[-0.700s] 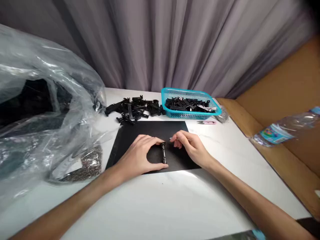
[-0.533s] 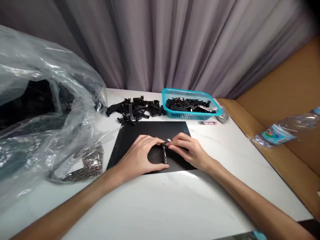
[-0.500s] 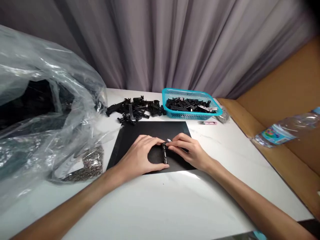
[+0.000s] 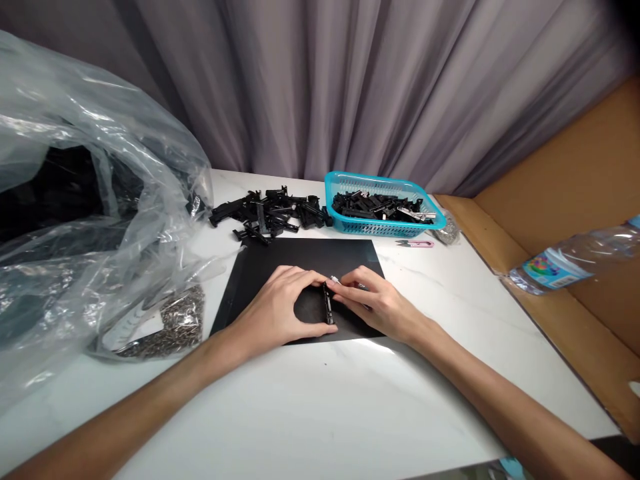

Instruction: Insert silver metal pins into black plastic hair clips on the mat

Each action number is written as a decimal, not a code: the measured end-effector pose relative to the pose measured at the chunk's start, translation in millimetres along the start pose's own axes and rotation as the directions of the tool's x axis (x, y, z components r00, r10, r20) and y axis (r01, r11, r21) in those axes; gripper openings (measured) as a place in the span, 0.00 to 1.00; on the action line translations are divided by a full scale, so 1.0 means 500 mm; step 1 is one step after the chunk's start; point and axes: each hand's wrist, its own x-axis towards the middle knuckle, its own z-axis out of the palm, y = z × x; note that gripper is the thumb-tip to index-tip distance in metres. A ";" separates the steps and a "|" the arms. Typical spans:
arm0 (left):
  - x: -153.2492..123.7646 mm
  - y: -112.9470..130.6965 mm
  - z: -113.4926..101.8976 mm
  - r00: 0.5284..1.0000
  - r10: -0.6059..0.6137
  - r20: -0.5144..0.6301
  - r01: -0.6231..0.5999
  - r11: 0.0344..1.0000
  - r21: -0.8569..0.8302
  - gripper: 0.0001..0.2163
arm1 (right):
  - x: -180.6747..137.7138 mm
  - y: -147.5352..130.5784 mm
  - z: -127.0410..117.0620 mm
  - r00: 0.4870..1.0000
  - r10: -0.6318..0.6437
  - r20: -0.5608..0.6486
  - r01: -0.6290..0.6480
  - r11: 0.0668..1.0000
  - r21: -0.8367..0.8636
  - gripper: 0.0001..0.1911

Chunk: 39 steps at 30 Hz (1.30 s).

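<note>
My left hand (image 4: 277,308) rests on a black mat (image 4: 265,267) and pinches a small black plastic clip (image 4: 327,305) upright between thumb and forefinger. My right hand (image 4: 373,303) lies just right of the clip, fingers closed on a thin silver metal piece (image 4: 334,281) whose tip touches the clip's top end. Both hands meet at the clip near the mat's front edge.
A pile of loose black clips (image 4: 270,212) lies behind the mat, beside a turquoise basket (image 4: 383,228) holding more. A big clear plastic bag (image 4: 90,193) fills the left, a small bag of metal bits (image 4: 170,327) below it. Pink snips (image 4: 417,244), a cardboard wall (image 4: 560,200) and a water bottle (image 4: 570,261) stand right.
My right hand has moved left from beside the clip until its metal piece meets the clip's top. The left hand keeps its hold on the clip.
</note>
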 end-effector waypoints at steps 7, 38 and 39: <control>-0.001 -0.002 0.002 1.000 -0.018 -0.001 0.018 0.999 -0.029 0.28 | 0.004 -0.002 0.007 0.999 -0.035 -0.024 0.035 0.999 -0.010 0.19; -0.005 0.004 0.001 0.994 -0.106 -0.003 0.106 0.992 -0.074 0.33 | -0.006 -0.006 0.005 0.980 0.135 -0.148 -0.119 0.987 0.107 0.17; -0.005 0.004 0.001 0.994 -0.108 -0.001 0.107 0.992 -0.071 0.33 | -0.007 -0.006 0.004 0.983 0.129 -0.133 -0.116 0.988 0.102 0.17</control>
